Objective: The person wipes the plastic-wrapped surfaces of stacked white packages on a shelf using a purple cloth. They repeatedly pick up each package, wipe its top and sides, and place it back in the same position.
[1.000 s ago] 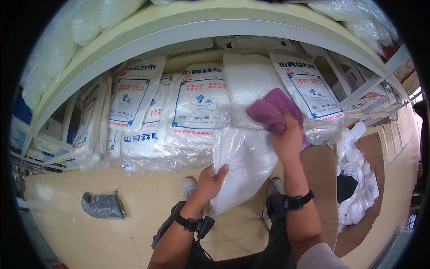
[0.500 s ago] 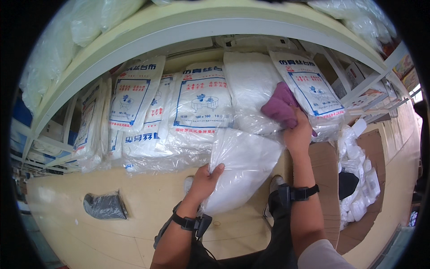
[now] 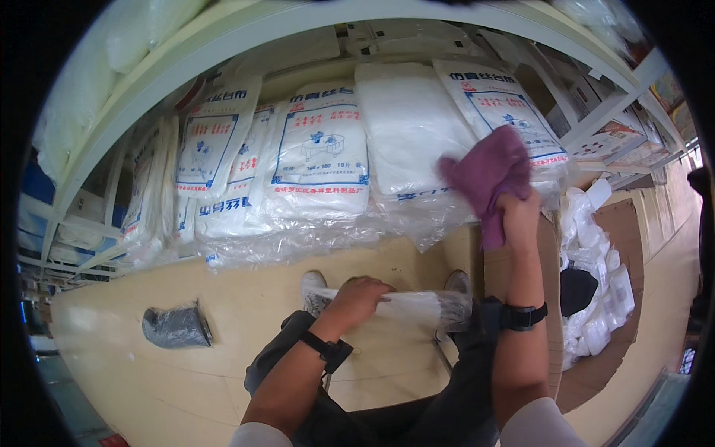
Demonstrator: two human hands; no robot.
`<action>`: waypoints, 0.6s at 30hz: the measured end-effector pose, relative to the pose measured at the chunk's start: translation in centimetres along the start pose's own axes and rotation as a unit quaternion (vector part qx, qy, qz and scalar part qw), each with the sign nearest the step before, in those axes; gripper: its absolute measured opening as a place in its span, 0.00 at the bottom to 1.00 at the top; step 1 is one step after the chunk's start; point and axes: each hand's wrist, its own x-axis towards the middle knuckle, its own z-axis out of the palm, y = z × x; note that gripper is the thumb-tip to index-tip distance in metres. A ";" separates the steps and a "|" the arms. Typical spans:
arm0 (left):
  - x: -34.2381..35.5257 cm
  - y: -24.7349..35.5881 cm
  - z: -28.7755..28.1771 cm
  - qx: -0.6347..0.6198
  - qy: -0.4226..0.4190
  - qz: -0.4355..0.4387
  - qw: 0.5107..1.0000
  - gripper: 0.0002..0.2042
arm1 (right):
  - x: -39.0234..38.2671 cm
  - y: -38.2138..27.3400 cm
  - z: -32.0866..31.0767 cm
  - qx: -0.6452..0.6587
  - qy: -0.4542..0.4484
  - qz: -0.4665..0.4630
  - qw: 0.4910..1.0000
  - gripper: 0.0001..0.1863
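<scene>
My right hand [image 3: 518, 216], raised in front of the shelf, is closed on a crumpled purple cloth [image 3: 497, 167]. The cloth hangs over the front of the shelf's right-hand packages. Lower down, above my legs, my left hand [image 3: 361, 302] grips one end of a flat white plastic-wrapped package [image 3: 413, 307]. That package is seen almost edge-on, its far end crinkled and clear. Several similar white packages [image 3: 320, 153] with blue and red print and a table drawing lie side by side on the shelf. A plain white one [image 3: 410, 123] rests just left of the cloth.
A grey shelf edge [image 3: 417, 26] arches above the packages. On the right stands an open cardboard box [image 3: 629, 246] holding white bagged goods [image 3: 596, 298] and something black [image 3: 579, 292]. A dark wrapped bundle [image 3: 176, 326] lies on the tiled floor at left.
My right hand has lifted the purple cloth off the packages, toward me and slightly right. My left hand has lowered the white package away from the shelf and tipped it edge-on.
</scene>
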 end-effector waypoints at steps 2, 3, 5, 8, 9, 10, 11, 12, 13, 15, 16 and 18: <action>0.0 -0.6 -1.3 -0.022 0.105 0.120 0.987 0.18 | -1.8 0.4 -0.9 -0.117 -0.056 0.066 0.989 0.14; -0.2 -0.4 -2.0 -0.017 0.149 0.157 0.976 0.22 | -2.1 0.9 -2.2 -0.133 -0.155 0.121 0.971 0.12; -1.4 1.4 -2.8 -0.037 0.246 0.138 0.959 0.23 | -1.9 3.3 -6.2 -0.120 -0.307 0.181 0.927 0.12; -2.7 3.0 -1.9 -0.027 0.370 0.135 0.919 0.25 | -2.4 6.0 -10.4 0.007 -0.374 0.260 0.890 0.16; -2.7 3.1 -1.8 -0.012 0.391 0.160 0.906 0.25 | -3.1 6.5 -11.2 0.088 -0.339 0.323 0.879 0.16; -2.6 3.4 -1.7 -0.001 0.411 0.186 0.892 0.25 | -3.6 6.8 -11.7 0.135 -0.326 0.358 0.865 0.16; -2.5 4.1 -1.8 -0.010 0.413 0.189 0.891 0.26 | -4.2 7.1 -12.1 0.181 -0.310 0.391 0.848 0.15; -2.2 4.2 -1.4 -0.025 0.396 0.200 0.896 0.26 | -4.7 8.0 -11.9 0.197 -0.320 0.399 0.837 0.14; -1.9 4.3 -0.9 -0.041 0.379 0.212 0.900 0.27 | -5.1 8.8 -11.6 0.210 -0.331 0.406 0.826 0.13; -1.4 4.9 -0.2 -0.075 0.353 0.227 0.905 0.25 | -5.9 10.5 -10.3 0.224 -0.334 0.441 0.802 0.10; -1.2 4.8 0.2 -0.091 0.350 0.196 0.912 0.24 | -6.1 11.3 -8.7 0.225 -0.327 0.465 0.791 0.08; -1.0 4.2 0.8 -0.120 0.343 0.135 0.922 0.21 | -6.7 11.2 -6.0 0.191 -0.309 0.486 0.795 0.08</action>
